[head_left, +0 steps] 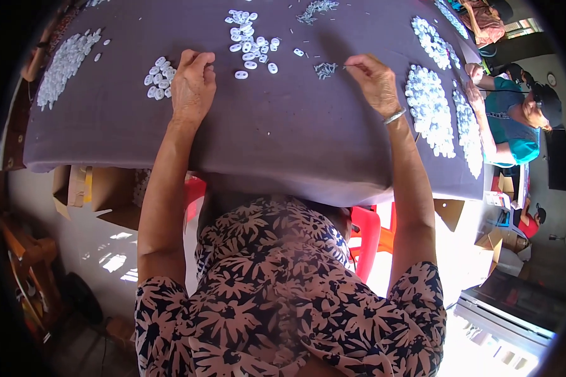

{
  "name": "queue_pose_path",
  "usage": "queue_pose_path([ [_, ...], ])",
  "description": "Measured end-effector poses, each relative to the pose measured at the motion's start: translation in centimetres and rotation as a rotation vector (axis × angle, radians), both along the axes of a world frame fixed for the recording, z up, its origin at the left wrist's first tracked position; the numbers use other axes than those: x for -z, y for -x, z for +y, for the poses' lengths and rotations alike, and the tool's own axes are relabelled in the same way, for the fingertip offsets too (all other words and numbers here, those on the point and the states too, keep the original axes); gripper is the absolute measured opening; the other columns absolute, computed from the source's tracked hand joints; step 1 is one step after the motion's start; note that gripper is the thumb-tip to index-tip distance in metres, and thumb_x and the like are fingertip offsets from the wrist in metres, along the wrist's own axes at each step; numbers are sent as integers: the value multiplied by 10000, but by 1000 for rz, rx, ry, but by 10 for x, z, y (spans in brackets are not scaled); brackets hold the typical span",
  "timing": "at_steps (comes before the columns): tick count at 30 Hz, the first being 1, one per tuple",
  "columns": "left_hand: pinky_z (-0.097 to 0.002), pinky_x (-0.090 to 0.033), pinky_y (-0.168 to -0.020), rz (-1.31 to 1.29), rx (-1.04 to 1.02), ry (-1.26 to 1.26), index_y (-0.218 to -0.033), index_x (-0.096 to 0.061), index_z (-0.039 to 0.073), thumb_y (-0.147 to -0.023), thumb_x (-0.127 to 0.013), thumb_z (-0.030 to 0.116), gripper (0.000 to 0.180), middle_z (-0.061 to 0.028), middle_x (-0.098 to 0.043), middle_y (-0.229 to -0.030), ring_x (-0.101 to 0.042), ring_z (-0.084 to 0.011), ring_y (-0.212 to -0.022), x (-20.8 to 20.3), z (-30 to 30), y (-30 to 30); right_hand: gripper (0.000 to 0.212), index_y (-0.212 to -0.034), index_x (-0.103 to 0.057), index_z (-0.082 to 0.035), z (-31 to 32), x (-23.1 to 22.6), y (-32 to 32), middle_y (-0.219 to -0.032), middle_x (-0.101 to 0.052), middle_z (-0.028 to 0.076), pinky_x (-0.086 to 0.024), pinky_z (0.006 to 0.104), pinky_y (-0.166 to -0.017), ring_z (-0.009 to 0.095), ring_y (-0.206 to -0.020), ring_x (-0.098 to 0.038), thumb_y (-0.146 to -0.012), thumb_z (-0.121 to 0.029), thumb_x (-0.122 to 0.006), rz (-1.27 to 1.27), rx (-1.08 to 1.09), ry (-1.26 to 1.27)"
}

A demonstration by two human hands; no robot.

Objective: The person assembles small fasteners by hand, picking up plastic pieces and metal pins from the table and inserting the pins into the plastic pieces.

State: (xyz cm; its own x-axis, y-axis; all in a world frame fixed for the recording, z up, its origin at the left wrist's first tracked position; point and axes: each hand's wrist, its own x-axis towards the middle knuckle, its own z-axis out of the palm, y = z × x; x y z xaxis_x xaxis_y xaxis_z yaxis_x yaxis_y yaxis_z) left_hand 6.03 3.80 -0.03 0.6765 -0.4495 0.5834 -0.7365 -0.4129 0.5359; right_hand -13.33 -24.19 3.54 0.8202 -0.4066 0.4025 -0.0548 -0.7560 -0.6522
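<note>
Beside a small pile of white oval plastic pieces with two slots (160,79), my left hand (194,87) is closed, its fingers curled. Whatever those fingers hold, if anything, is hidden. My right hand (375,80), with a bracelet at the wrist, pinches thumb and forefinger together. At its fingertips a thin sliver shows, like one of the small grey pins (325,70) heaped just left of it. More white oval pieces (250,47) lie scattered between my hands, toward the far side.
A dark cloth (283,125) covers the table. Large heaps of white pieces lie at the left (67,66) and right (429,110). A farther heap of grey pins (316,10) is at the back. Another person (512,116) sits at the right edge. Cardboard boxes (116,201) stand below.
</note>
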Motion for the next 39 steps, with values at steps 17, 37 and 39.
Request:
queue_pose_path([
  [17, -343, -495, -675, -19, -23, -68, -949, -616, 49, -799, -569, -23, 172, -84, -563, -931, -611, -257, -769, -5, -2, 5, 120, -939, -674, -52, 12, 9, -24, -793, -655, 1, -462, 195, -648, 46, -708, -569, -828, -38, -631, -14, 23, -172],
  [37, -366, -510, -683, -7, -9, -24, -947, -619, 80, -746, -583, -49, 242, -64, -553, -934, -609, -261, -818, -3, -2, 4, 176, -844, -628, -60, 36, -8, -87, -751, -582, 30, -477, 275, -661, 127, -681, -561, -755, -191, -705, 301, -171, 208],
  [39, -357, -512, -663, -16, 9, 55, -957, -620, 83, -748, -581, -56, 254, -68, -555, -901, -612, -274, -767, -5, -3, 7, 162, -834, -619, -61, 45, -11, -82, -752, -582, 27, -469, 266, -651, 124, -671, -551, -755, -175, -704, 301, -214, 216],
])
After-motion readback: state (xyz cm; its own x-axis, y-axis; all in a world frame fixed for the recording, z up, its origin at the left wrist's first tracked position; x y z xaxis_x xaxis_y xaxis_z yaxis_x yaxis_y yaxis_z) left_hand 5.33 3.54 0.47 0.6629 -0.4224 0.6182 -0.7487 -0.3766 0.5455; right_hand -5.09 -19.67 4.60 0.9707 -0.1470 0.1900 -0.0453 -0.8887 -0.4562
